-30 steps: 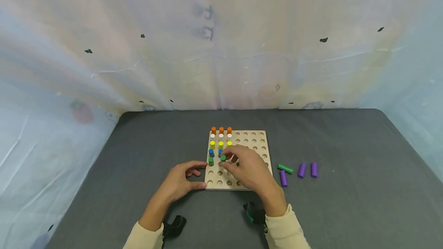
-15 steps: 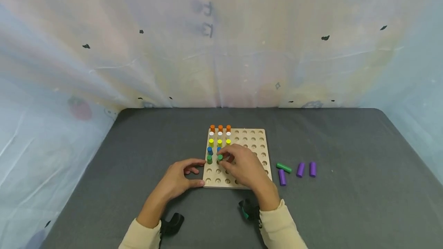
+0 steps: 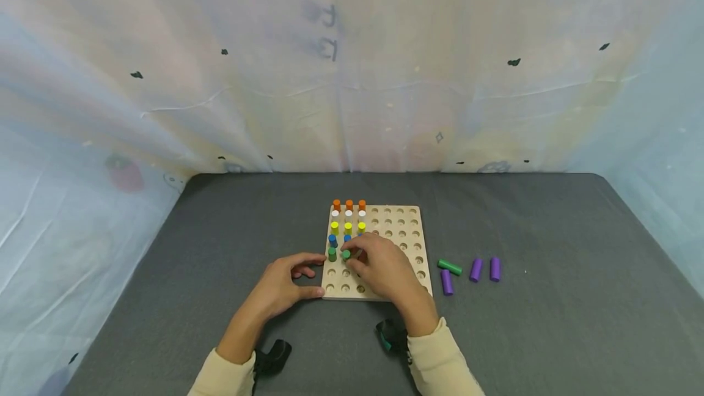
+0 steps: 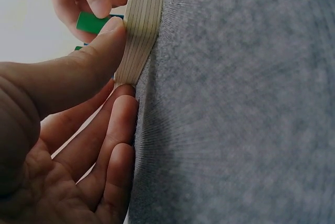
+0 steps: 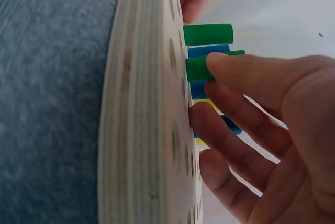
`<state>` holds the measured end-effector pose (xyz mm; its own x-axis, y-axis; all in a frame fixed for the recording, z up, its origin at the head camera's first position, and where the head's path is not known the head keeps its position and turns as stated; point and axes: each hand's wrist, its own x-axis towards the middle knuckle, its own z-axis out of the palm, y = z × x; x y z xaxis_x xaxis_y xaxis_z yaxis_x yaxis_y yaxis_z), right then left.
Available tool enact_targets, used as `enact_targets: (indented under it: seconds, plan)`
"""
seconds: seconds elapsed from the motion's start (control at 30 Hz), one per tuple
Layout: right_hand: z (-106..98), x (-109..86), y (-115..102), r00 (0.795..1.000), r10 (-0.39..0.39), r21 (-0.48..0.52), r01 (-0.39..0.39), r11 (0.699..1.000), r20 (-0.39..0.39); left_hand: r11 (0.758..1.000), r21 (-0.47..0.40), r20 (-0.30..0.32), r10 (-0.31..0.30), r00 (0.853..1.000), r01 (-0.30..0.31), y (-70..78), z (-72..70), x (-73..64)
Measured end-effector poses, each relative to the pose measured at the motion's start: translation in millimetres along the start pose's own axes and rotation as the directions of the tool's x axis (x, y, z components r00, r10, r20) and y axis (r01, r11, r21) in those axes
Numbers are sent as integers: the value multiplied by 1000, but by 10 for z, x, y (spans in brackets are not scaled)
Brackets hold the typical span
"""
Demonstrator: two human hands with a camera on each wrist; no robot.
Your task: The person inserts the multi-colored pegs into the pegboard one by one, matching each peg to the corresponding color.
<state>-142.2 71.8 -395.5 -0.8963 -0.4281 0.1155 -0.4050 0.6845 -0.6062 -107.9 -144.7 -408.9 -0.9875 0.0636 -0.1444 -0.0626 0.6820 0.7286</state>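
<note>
My right hand (image 3: pixel 382 266) pinches a green peg (image 5: pixel 197 69) between thumb and fingers. That peg stands upright in the second column of a wooden pegboard (image 3: pixel 338 281), its lower end at the board's surface in the right wrist view. Left of it, another green peg (image 3: pixel 332 254) is set in the first column. Behind these are rows of blue pegs (image 3: pixel 332 241), yellow pegs (image 3: pixel 335 228), white pegs (image 3: pixel 335 215) and orange pegs (image 3: pixel 337 205). My left hand (image 3: pixel 286 281) touches the board's left edge with thumb and fingertips, fingers loosely extended; the left wrist view shows its thumb (image 4: pixel 84 77) at the layered side.
Right of the board, a loose green peg (image 3: pixel 450 267) lies on the grey tabletop (image 3: pixel 550 322) near three purple pegs (image 3: pixel 447 282). Bare holes cover the board's right part and its front rows. A printed curtain (image 3: pixel 385 78) hangs behind and beside the table.
The green peg in my right hand has come down and slightly left, now level with the first green peg. My left hand stays at the board's edge. The head view has shifted slightly.
</note>
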Motion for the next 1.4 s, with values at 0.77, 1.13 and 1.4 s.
enact_targets:
  seconds: [0.77, 1.13, 1.4]
  plan:
    - [-280, -205, 41, 994, 108, -27, -108, 994, -19, 999, -28, -10, 19, 1000, -19, -21, 38, -14]
    - [-669, -592, 440, 990, 126, -108, -131, 985, -58, 1000, 3, -20, 15, 1000, -15, -24, 15, -16]
    - [-856, -782, 713, 986, 148, -160, -158, 974, -72, 1000, 3, -27, 9, 1000, -9, -13, 25, -24]
